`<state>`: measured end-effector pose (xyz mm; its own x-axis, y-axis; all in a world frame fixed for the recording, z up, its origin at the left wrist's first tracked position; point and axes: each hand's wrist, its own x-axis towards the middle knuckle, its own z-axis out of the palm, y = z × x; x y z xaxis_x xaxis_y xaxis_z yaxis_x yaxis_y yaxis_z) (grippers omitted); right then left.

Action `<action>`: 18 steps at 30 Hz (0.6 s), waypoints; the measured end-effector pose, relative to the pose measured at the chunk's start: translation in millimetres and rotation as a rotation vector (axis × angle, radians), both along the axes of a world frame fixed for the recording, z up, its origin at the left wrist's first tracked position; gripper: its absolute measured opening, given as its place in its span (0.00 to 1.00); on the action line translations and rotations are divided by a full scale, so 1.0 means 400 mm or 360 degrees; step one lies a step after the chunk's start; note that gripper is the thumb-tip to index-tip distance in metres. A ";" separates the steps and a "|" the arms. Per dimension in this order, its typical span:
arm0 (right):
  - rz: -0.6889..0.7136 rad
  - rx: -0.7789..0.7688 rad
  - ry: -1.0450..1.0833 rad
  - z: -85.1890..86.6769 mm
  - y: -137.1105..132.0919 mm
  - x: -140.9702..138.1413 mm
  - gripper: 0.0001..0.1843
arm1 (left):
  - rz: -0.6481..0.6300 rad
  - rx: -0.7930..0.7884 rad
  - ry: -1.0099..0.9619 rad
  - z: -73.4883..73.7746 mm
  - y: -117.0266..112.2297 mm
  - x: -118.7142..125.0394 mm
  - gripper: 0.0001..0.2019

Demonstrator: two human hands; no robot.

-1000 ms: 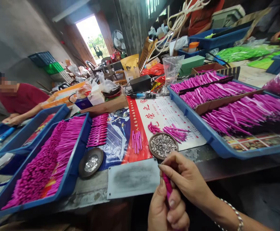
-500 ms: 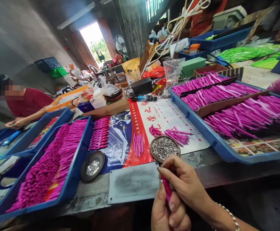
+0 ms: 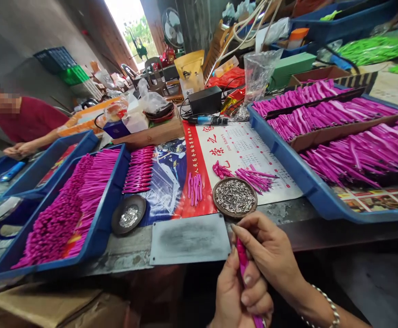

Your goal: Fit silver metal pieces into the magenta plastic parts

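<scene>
In the head view, a pink stick (image 3: 242, 263) is held upright at a slant in front of the bench (image 3: 124, 257), just beyond its near edge. Its lower part is gripped in the left hand (image 3: 243, 289), with the fingers curled around it and the thumb laid along it. Its upper end is pinched by the thumb and fingertips of the right hand (image 3: 270, 250); whether a small piece is also held there cannot be told. A bracelet (image 3: 334, 310) is worn on the right wrist.

Just beyond the hands, a round dish (image 3: 215, 206) is filled with small metal pieces (image 3: 235, 195). To its left, a grey plate (image 3: 190, 239) is laid at the bench's edge, its middle darkly smudged. Farther left, silvery bits (image 3: 129, 217) are held in a dark dish (image 3: 118, 224).

Under the round dish's far side, a calendar (image 3: 284, 184) is spread. On it are laid a small bundle (image 3: 195, 189) of pink sticks, a loose bunch (image 3: 256, 179), a short pile (image 3: 222, 170) and, at the left, a neat stack (image 3: 138, 169).

The calendar is flanked by a left tray (image 3: 100, 241) and a right tray (image 3: 317, 205), both blue and loaded with pink sticks. At the far left, a co-worker (image 3: 37, 120) in a dark red top is seated.
</scene>
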<state>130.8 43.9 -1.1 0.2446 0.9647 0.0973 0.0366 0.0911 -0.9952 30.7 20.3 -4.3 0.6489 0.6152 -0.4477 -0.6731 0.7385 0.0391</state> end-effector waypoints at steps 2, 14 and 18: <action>0.0001 -0.0038 -0.0012 -0.001 0.000 0.004 0.11 | 0.0027 -0.0028 0.0028 0.004 0.001 0.003 0.23; 0.0164 0.0073 -0.0179 0.044 0.041 0.024 0.09 | 0.0098 0.0136 0.0147 0.009 0.028 -0.005 0.20; 0.0107 0.0143 -0.0354 0.064 0.005 0.060 0.08 | 0.0083 0.0319 0.0086 0.014 0.033 -0.011 0.19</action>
